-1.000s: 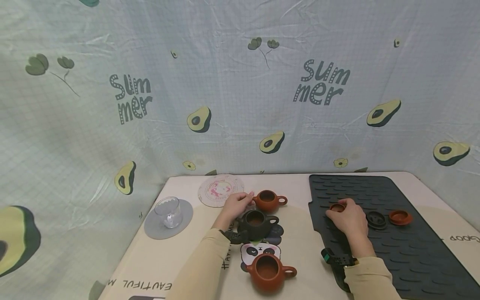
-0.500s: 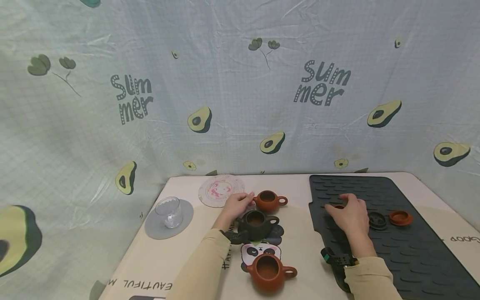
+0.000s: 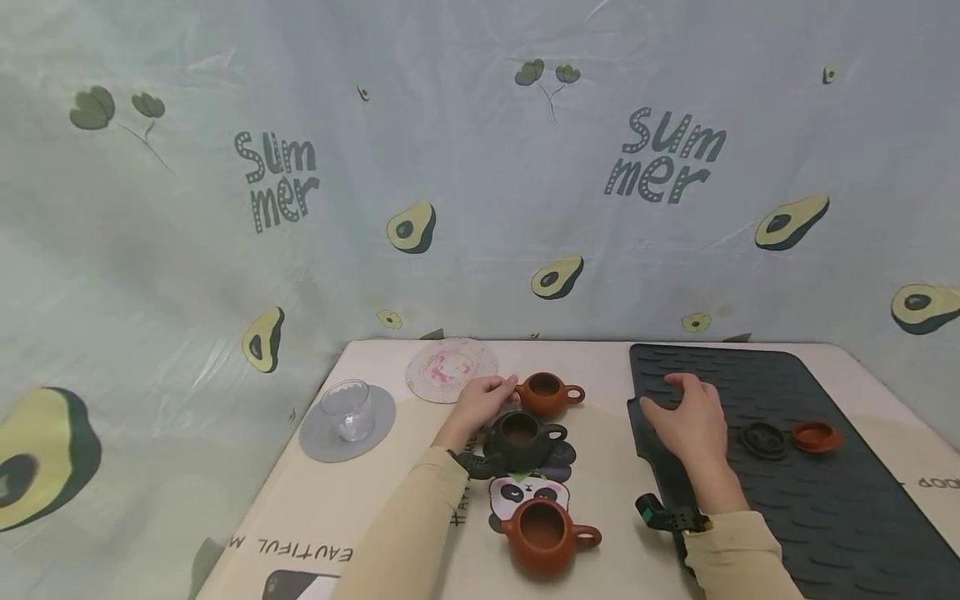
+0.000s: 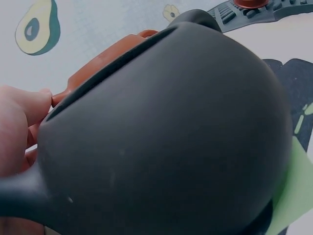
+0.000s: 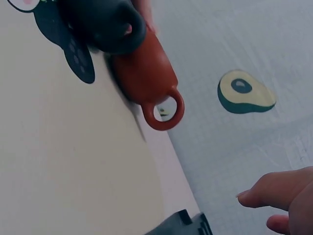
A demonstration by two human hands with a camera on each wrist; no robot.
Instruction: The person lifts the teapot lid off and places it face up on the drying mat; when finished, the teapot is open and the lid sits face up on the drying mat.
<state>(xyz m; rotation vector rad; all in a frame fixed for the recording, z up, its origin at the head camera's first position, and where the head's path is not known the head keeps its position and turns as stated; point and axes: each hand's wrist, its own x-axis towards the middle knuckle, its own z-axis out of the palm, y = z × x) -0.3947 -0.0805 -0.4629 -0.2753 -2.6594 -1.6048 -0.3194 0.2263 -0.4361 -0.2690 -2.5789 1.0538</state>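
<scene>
My left hand [image 3: 483, 408] pinches the spout of the far reddish-brown clay teapot [image 3: 546, 394], which stands lidless on the table. Just in front of it is a dark lidless teapot [image 3: 519, 442], filling most of the left wrist view. A third teapot [image 3: 542, 537], also reddish-brown, stands nearest the front. Over the black ridged mat [image 3: 810, 517] my right hand [image 3: 690, 421] has thumb and fingers spread apart, holding nothing. A small reddish lid [image 4: 251, 3] on the mat shows in the left wrist view; the hand hides it in the head view.
Right of that hand a dark lid [image 3: 763, 439] and a reddish lid [image 3: 816, 437] lie on the mat. At the left a clear glass cup [image 3: 350, 411] stands on a grey round coaster [image 3: 318, 446]. A patterned disc [image 3: 442, 367] lies at the back.
My right hand has let go of the small reddish lid and spread its fingers, rising slightly away. The left hand stays at the far teapot's spout. The head view has shifted slightly.
</scene>
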